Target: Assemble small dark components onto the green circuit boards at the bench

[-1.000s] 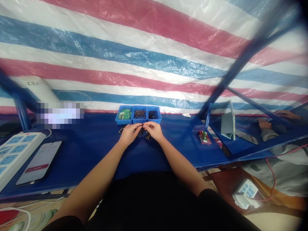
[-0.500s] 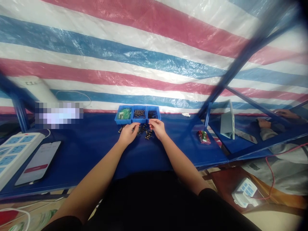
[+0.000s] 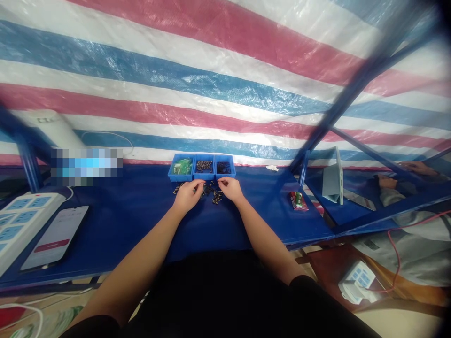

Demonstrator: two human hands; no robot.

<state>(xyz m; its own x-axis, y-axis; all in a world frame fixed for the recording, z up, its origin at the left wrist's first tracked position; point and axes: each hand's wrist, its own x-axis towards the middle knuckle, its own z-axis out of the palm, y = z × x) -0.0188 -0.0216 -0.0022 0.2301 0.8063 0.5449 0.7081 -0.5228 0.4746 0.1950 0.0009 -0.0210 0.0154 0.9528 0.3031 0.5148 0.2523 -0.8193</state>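
My left hand (image 3: 188, 194) and my right hand (image 3: 229, 188) rest on the blue table (image 3: 141, 211), fingers curled in pinches over a small heap of dark metal parts (image 3: 211, 192). What each pinch holds is too small to make out. Just behind the heap stand three blue bins in a row: the left bin (image 3: 181, 168) has green pieces, the middle bin (image 3: 204, 166) brownish parts, the right bin (image 3: 224, 167) dark parts.
A white power strip (image 3: 17, 220) and a phone (image 3: 58, 234) lie at the left. A small red and green box (image 3: 297, 200) sits at the right. Blue frame posts (image 3: 306, 155) divide off a neighbouring bench where another person's hands (image 3: 387, 180) work. Striped tarp hangs behind.
My hands were joined over the heap a second ago. They have parted; the right hand went toward the right bin and has come back down by the heap.
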